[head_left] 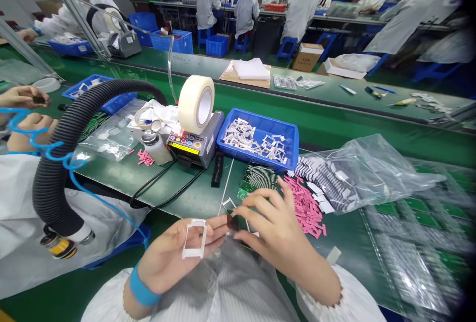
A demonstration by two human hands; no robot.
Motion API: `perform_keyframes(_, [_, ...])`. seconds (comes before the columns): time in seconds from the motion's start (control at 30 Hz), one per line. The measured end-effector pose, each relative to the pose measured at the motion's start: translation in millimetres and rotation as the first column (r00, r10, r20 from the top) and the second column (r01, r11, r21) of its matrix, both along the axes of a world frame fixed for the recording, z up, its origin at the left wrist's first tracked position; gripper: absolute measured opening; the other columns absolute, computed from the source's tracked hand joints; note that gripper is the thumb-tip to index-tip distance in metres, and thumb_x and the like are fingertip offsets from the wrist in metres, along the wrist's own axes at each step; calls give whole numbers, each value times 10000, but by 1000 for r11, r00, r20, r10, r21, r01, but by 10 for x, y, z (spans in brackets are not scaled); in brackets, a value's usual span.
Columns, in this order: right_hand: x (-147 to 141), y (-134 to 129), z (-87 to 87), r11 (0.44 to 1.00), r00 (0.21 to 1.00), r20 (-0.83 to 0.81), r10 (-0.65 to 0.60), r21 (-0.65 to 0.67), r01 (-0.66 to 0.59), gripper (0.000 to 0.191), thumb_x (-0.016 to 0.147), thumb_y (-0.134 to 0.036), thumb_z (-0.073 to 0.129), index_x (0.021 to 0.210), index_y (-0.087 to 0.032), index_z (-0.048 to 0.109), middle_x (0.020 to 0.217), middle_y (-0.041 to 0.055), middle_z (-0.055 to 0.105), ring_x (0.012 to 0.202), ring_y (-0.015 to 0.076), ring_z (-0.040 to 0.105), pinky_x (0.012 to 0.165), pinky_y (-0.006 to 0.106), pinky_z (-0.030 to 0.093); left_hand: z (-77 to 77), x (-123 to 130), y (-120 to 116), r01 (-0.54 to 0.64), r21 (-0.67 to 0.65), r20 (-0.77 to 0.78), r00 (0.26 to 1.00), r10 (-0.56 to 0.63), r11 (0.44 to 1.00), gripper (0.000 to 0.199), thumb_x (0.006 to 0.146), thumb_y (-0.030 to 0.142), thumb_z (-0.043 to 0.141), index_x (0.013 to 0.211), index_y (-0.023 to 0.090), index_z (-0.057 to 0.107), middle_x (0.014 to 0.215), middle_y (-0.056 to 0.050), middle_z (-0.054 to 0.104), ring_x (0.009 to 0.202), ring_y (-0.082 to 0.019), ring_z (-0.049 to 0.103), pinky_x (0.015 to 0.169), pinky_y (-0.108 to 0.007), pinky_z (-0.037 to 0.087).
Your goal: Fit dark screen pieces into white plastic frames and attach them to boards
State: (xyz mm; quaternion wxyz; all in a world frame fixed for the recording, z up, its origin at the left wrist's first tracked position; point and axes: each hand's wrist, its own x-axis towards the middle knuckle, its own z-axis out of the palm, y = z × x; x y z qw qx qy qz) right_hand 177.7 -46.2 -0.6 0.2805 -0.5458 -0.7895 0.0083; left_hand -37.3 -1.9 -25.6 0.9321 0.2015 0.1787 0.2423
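My left hand (pixel 167 247), palm up with a blue band at the wrist, holds a white rectangular plastic frame (pixel 194 252) across the palm under its thumb. Its fingertips reach a small, thin dark plate (pixel 232 222). My right hand (pixel 273 223) pinches that plate between thumb and fingers; what exactly the plate is, I cannot make out. Another white frame (pixel 229 204) lies on the bench just beyond the fingertips, partly hidden. Behind my right hand is a stack of green circuit boards (pixel 256 177), partly covered by the fingers.
A blue bin (pixel 293 136) of white frames stands behind the boards. Pink strips (pixel 303 205) and a plastic bag (pixel 375 168) lie right, beside bagged green boards (pixel 427 219). A tape dispenser (pixel 197 148), bottle (pixel 156 149) and black hose (pixel 52 158) stand left, near a co-worker's hands (pixel 28 96).
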Motion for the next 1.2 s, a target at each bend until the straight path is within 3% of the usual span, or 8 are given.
perform_keyframes(0.1, [65,-29,-6,996,995,52,-84,25,83,148,855,-337,591,951,-225,607,889,34,643,916,236,518,1040,612,102,-31,14,-17,-28,-33,-26,999,27,999,318,774,341,645,1033,161,682,1366,-164,504,1288,-358,398,1055,-533,274])
perform_keyframes(0.17, [28,-61,6,992,994,-17,-106,65,107,186,858,-370,584,975,-226,598,880,41,630,921,239,517,1035,605,151,-45,72,-43,-41,-47,-37,999,40,998,313,812,337,608,1081,187,659,1285,-133,577,1222,-326,476,1009,-502,343])
perform_keyframes(0.27, [-120,-117,34,987,983,-160,-87,119,107,222,861,-399,577,998,-225,590,852,42,612,914,235,520,1037,589,181,-40,193,-80,-40,-25,-22,999,40,999,335,826,367,593,1114,202,642,1071,-87,669,1025,-237,590,919,-402,422])
perform_keyframes(0.4, [-271,-155,43,987,975,-206,-81,120,108,237,878,-379,560,1058,-231,601,854,36,617,937,236,515,1055,587,131,3,291,-101,-58,75,-57,996,62,996,346,816,411,598,1050,166,670,928,-70,666,879,-163,580,786,-269,441])
perform_keyframes(0.63, [-249,-149,8,995,965,-262,-3,95,29,299,876,-477,514,1020,-229,596,860,30,606,946,217,512,1056,558,161,-2,316,-93,-18,177,-109,993,38,984,399,729,501,657,977,190,695,793,-37,635,743,-133,548,678,-229,423])
perform_keyframes(0.83, [-247,-170,37,989,940,-340,-21,130,69,271,893,-462,499,1016,-247,610,851,16,600,880,183,534,1041,523,234,-83,352,-151,-54,129,-43,997,60,990,335,718,457,688,958,226,711,791,-20,660,717,-115,564,702,-225,450])
perform_keyframes(1.0, [-198,-205,33,993,959,-283,-4,115,38,231,889,-426,531,1022,-252,607,909,-1,623,909,171,526,1075,535,147,-97,376,-186,-66,42,-124,990,71,997,325,657,428,745,931,254,724,807,-18,687,751,-134,588,671,-227,459])
perform_keyframes(1.2, [-162,-211,-34,995,939,-344,-30,83,63,234,916,-389,495,1064,-232,584,939,21,611,924,176,523,1047,505,194,-75,465,-170,-87,86,-128,987,98,993,324,705,426,712,936,198,718,836,-34,688,764,-125,581,711,-212,453])
